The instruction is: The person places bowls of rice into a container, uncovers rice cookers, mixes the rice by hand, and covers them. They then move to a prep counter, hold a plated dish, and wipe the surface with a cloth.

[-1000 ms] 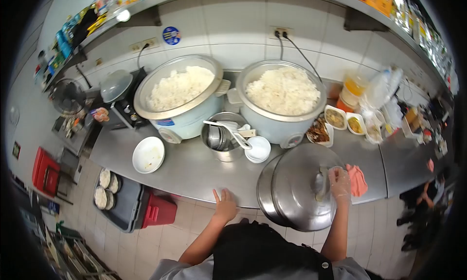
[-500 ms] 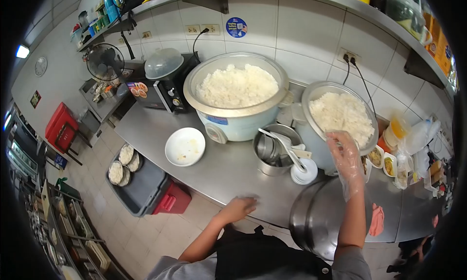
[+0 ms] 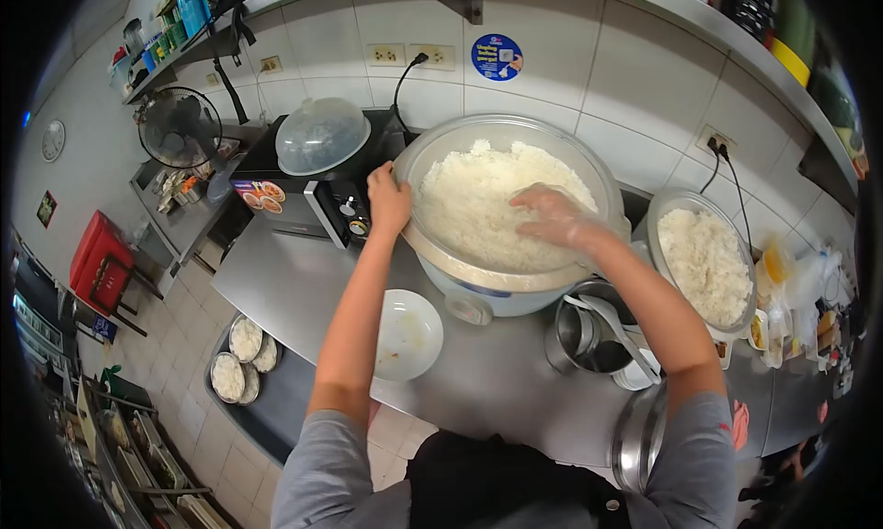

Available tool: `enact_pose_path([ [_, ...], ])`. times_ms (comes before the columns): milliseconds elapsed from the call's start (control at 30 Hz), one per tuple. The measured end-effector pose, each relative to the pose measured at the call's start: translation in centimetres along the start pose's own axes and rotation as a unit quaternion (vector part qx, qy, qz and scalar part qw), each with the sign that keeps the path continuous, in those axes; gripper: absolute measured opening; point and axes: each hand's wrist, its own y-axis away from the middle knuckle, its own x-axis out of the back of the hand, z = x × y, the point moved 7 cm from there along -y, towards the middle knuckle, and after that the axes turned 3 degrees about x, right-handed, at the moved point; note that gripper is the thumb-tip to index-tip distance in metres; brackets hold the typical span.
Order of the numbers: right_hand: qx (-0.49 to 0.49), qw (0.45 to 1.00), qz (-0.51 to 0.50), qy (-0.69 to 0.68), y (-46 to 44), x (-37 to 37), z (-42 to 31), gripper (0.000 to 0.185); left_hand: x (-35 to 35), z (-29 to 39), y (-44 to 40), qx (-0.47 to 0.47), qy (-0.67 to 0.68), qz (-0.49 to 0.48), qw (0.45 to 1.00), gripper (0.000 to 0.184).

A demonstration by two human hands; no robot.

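Note:
A large pale-blue rice cooker (image 3: 510,299) stands on the steel counter, its lid off and its pot full of white rice (image 3: 478,193). My bare left hand (image 3: 389,201) grips the cooker's left rim. Over the rice in the same pot reaches my right hand (image 3: 556,218), wearing a clear plastic glove. Its fingers are stretched out and touch the rice surface, slightly blurred. To the right is a second cooker holding rice (image 3: 704,267). A white bowl (image 3: 409,336) with a few food bits sits beneath my left forearm.
A metal pot (image 3: 561,345) with ladles stands in front of the cookers. Left is a black microwave (image 3: 308,225) with a clear cover on it. Several rice-filled bowls (image 3: 246,339) rest in a grey tray (image 3: 285,400) low at left. A shelf (image 3: 644,9) runs overhead.
My gloved right hand has moved left from the smaller cooker's rice to the large cooker's rice. My left hand has risen from the counter edge to the large cooker's rim. The view has shifted.

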Motion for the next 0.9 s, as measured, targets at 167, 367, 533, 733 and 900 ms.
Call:
enact_pose_path([
  [167, -0.033, 0.992, -0.115, 0.039, -10.7, -8.4, 3.9, 0.072, -2.2, -0.8, -0.8, 0.085, 0.017, -0.049, 0.995, 0.055],
  [367, -0.021, 0.989, -0.140, 0.038, -17.5, -12.1, 3.3, 0.095, -2.0, -0.5, -0.9, 0.111, 0.028, -0.065, 0.991, 0.056],
  [533, -0.051, 0.967, -0.234, 0.087, -17.9, -12.0, 3.4, 0.099, -2.1, -0.3, -0.8, 0.081, 0.032, -0.053, 0.995, 0.054],
  [733, -0.083, 0.966, -0.232, 0.080, -17.1, -12.7, 4.0, 0.095, -2.1, -0.3, -0.8, 0.108, 0.020, -0.071, 0.991, 0.055],
  [900, -0.092, 0.958, -0.254, 0.097, -16.6, -12.8, 3.3, 0.094, -2.3, -0.6, -0.8, 0.132, -0.012, -0.086, 0.987, 0.058],
])
